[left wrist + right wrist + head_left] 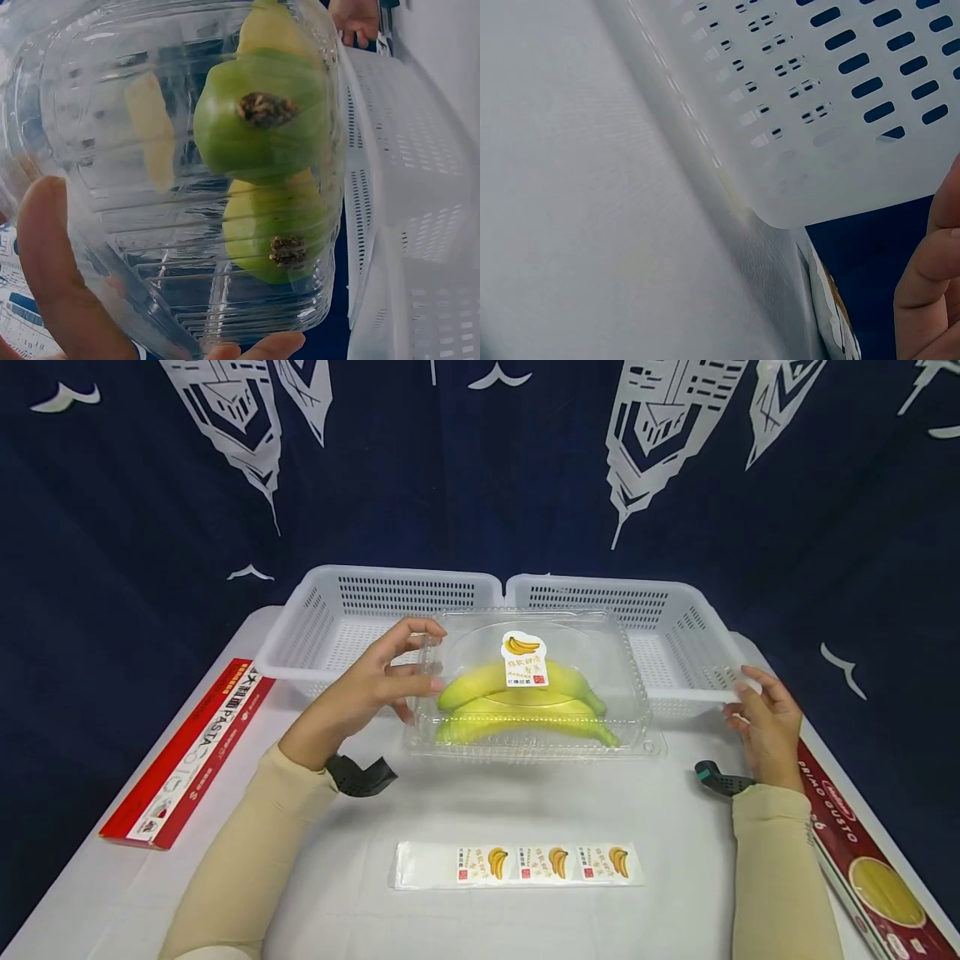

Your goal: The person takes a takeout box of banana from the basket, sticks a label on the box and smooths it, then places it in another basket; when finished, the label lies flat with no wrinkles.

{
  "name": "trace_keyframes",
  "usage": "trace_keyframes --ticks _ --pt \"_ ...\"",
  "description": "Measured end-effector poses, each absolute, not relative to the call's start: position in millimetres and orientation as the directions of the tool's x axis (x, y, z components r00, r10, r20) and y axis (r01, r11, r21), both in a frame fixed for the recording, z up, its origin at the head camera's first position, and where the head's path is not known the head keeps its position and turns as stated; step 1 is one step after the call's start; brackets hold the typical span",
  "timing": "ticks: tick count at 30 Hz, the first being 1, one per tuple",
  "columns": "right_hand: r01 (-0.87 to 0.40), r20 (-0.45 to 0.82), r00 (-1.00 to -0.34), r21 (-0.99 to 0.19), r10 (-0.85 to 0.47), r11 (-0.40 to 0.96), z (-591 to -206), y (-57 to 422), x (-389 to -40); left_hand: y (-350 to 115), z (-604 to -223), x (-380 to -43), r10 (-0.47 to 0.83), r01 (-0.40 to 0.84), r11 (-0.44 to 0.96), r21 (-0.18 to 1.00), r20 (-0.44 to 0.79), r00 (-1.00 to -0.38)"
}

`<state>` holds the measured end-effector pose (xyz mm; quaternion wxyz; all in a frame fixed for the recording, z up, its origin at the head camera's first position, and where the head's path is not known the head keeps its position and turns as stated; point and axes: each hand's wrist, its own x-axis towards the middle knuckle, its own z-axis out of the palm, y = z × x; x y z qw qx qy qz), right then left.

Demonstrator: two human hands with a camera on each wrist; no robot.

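A clear plastic clamshell box (480, 627) with yellow-green bananas (525, 714) inside is held above the table by my left hand (367, 685), which grips its left end. On the lid sits a white banana sticker (525, 660). The left wrist view shows the bananas' dark tips (266, 109) through the ridged plastic, with my left thumb (56, 255) along one side. At the front right corner of the right white basket (712, 689), my right hand (768, 727) pinches the rim with curled fingers. The right wrist view catches only part of those fingers (930, 292).
Another white basket (300, 672) stands at the back left. A strip of banana stickers (517, 866) lies near the front. A red pasta box (187, 752) lies at left, a dark red one (862, 852) at right. A dark blue curtain (465, 468) hangs behind.
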<state>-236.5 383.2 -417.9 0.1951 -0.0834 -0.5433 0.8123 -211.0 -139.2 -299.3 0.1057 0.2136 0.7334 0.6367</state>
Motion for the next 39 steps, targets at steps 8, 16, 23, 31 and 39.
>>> trace_keyframes --ticks 8,16,23,31,39 --pt "-0.236 0.087 -0.904 -0.918 0.418 -0.318 -419 383 -238 -124 -291 -228 0.424 0.176 0.076 0.982 0.128 -0.897" --pt "-0.243 0.093 -0.906 -0.914 0.414 -0.326 -420 384 -238 -107 -284 -245 0.418 0.193 0.051 0.980 0.154 -0.895" --pt "-0.230 0.073 -0.902 -0.915 0.425 -0.332 -420 385 -239 -89 -283 -264 0.427 0.202 0.020 0.979 0.174 -0.887" --pt "-0.227 0.073 -0.901 -0.919 0.427 -0.321 -421 385 -239 -63 -288 -282 0.432 0.182 0.013 0.983 0.159 -0.888" --pt "-0.216 0.065 -0.902 -0.924 0.427 -0.315 -420 385 -239 -39 -295 -298 0.443 0.172 0.022 0.985 0.145 -0.885"
